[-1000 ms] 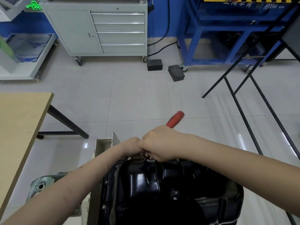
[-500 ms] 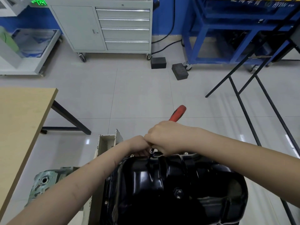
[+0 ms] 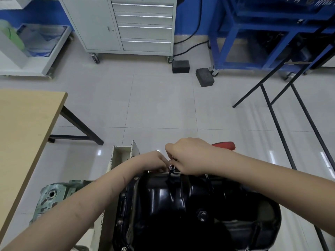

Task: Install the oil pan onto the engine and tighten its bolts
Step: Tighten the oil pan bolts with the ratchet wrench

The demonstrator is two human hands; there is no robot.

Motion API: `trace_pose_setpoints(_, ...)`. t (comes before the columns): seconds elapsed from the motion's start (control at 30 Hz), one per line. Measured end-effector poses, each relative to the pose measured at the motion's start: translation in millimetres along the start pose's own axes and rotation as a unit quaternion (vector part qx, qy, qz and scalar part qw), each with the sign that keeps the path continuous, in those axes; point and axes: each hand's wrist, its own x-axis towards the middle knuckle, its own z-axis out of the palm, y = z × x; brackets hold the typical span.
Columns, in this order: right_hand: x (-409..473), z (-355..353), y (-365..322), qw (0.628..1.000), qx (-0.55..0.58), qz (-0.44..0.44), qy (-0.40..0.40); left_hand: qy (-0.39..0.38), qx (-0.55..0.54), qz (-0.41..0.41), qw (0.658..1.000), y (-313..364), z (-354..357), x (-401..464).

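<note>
The black oil pan [image 3: 174,201] lies bottom-up on the engine [image 3: 54,196], low in the view. Small bolts [image 3: 120,221] dot its left flange. My right hand [image 3: 190,156] grips a tool with a red handle [image 3: 224,145] that sticks out to the right. Its socket end [image 3: 171,167] stands on a bolt at the pan's far rim. My left hand [image 3: 155,161] reaches in beside it, fingertips at the socket; the fingers are mostly hidden behind the right hand.
A wooden table [image 3: 23,127] stands at the left. A cream metal stand bracket [image 3: 123,154] rises just left of my hands. Black frame legs [image 3: 282,127] cross the floor at the right. Grey drawer cabinet [image 3: 130,24], two black blocks [image 3: 204,77] and a blue rack [image 3: 253,33] stand far back.
The red handle has swung clockwise, from pointing up and away to pointing right. My right hand turned with it; my left hand stays at the socket.
</note>
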Motion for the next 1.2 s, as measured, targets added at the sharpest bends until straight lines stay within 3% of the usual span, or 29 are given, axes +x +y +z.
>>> trace_pose_setpoints(0.13,0,-2,2,0.999,-0.008,-0.029,-0.035,0.002,0.024,0.034,0.999,0,-1,-1)
trace_pose_setpoints(0.27,8,-15,13,0.992,0.108,-0.005,-0.057,0.02,0.069,0.088,0.993,9,-6,-9)
trace_pose_setpoints(0.43,13,-24,21,0.985,0.168,0.017,-0.039,0.042,0.095,0.137,0.985,21,-13,-22)
trace_pose_setpoints(0.57,10,-36,31,0.999,-0.028,-0.017,-0.029,0.035,0.133,0.144,0.98,24,-13,-27)
trace_pose_setpoints(0.7,8,-33,28,0.968,-0.211,-0.134,0.023,0.006,0.169,0.16,0.972,30,-11,-29)
trace_pose_setpoints(0.8,7,-29,29,0.968,-0.219,-0.116,0.033,0.01,0.163,0.158,0.974,29,-10,-30)
trace_pose_setpoints(1.0,2,-20,23,0.996,-0.078,0.023,0.03,0.141,0.167,0.149,0.964,27,-7,-37)
trace_pose_setpoints(1.1,0,-22,25,0.995,-0.092,-0.01,0.041,0.122,0.181,0.16,0.963,30,-8,-42)
trace_pose_setpoints(1.2,0,-26,28,0.987,-0.125,-0.1,0.024,0.072,0.208,0.166,0.961,35,-6,-42)
